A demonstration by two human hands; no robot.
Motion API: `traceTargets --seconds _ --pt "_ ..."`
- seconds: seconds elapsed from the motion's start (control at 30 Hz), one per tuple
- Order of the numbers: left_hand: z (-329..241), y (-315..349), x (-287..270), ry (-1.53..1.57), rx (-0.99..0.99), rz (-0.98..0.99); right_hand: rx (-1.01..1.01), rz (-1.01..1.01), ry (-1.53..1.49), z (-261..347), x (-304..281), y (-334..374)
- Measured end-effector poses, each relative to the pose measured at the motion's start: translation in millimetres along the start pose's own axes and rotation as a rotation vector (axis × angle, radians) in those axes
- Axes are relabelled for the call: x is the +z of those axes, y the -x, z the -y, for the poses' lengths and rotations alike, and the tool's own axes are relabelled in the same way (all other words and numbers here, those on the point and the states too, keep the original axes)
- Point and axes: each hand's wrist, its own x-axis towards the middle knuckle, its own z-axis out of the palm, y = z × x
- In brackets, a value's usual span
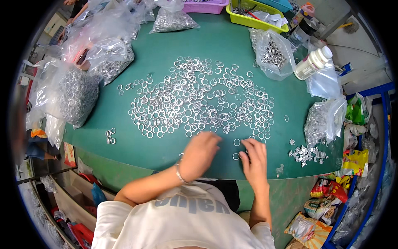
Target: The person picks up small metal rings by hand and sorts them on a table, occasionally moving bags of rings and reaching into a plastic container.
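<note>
A wide scatter of silver metal rings (188,112) covers the middle of the green table. My left hand (202,153), smeared by motion, hovers at the near edge of the scatter; its fingertips are too blurred to show whether they hold anything. Just to its right, my right hand (255,162) reaches down to the tabletop with thumb and fingers apart. Two loose rings lie beside its fingertips, an upper ring (236,142) and a lower ring (236,156). Part of another ring peeks out by my left wrist.
Plastic bags of rings (76,93) crowd the left side. On the right are an open bag of metal parts (273,56), a white bottle (313,63) and a pile of small silver pieces (306,155). A yellow-green basket (257,23) stands at the back. A few rings (110,136) sit apart, front left.
</note>
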Motion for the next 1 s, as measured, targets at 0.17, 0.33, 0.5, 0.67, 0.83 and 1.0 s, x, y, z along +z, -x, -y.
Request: traceTargets --seconds 0.17,0.33,0.5,0.67,0.83,1.0 --pt "24.6 -3.2 -21.3 -0.163 -0.044 -0.04 -0.054 -0.07 -0.022 -10.8 0.4 11.4" --pt "-9.1 -4.0 27.8 -0.015 0.112 0.111 -0.033 0.028 0.0 -20.3 -10.3 15.7" --pt "-25.6 4.6 47.9 0.032 0.101 0.2 -0.039 0.071 -0.042 -17.1 -18.9 25.4" --pt "-8.6 -15.2 26.2 -0.266 0.265 0.206 -0.056 0.005 -0.104 -11.6 -13.0 -1.2" --pt "17.0 -10.7 3.1 -0.218 0.195 0.055 -0.197 0.096 -0.047 -2.3 3.7 -56.9" --pt "32.5 -29.9 -5.2 -0.325 -0.053 -0.102 -0.373 0.216 0.066 4.2 40.3 -95.6"
